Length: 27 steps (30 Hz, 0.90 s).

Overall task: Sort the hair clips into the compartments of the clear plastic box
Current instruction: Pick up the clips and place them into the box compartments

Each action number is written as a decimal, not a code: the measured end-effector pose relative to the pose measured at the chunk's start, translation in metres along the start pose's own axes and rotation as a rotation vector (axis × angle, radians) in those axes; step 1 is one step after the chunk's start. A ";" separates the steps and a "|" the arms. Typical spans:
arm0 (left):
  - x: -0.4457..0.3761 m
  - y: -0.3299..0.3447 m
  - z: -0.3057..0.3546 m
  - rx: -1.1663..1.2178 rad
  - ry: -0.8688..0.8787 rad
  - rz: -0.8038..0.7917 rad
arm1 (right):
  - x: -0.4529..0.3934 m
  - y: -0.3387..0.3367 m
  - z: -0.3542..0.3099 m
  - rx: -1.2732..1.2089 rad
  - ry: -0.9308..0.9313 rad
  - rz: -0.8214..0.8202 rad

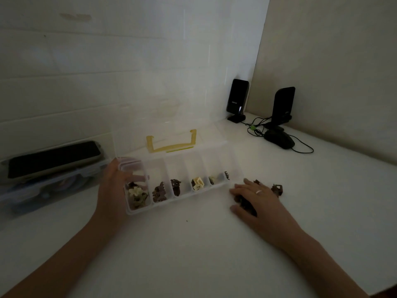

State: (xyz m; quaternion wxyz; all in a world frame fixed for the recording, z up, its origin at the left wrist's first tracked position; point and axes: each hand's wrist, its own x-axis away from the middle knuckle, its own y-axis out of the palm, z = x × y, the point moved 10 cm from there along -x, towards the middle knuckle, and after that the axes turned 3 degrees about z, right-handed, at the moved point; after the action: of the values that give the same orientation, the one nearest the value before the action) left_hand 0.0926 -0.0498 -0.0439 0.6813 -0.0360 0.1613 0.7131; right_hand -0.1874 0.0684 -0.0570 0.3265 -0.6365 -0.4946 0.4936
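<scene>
Dark clips [245, 203] are largely covered by the right hand [257, 198]. The left container [43, 181] is blurred; both forearms are cropped.

The scene was dim and underexposed, with a greenish-grey cast. The brightest patch lay on the white table [193, 244] near the middle, fading to murk at the left. The far wall [107, 61] bowed from wide-angle distortion. Detail was soft and grainy, shadows faint.
</scene>
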 end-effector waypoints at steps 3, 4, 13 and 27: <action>0.002 -0.002 0.008 -0.057 0.091 -0.002 | -0.005 -0.001 0.006 -0.130 0.082 0.054; 0.002 -0.003 0.005 -0.042 0.066 0.004 | -0.006 0.001 0.008 -0.152 0.100 0.052; 0.005 0.001 0.011 -0.036 0.078 -0.020 | -0.009 -0.023 -0.007 -0.068 -0.080 0.284; 0.002 0.003 0.015 -0.096 0.119 -0.031 | -0.016 -0.032 -0.028 -0.863 0.005 0.298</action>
State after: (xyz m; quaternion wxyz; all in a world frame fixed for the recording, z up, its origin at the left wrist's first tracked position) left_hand 0.0924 -0.0440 -0.0293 0.6790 -0.1134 0.1667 0.7059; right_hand -0.1708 0.0652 -0.0145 -0.0420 -0.7797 -0.5573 0.2823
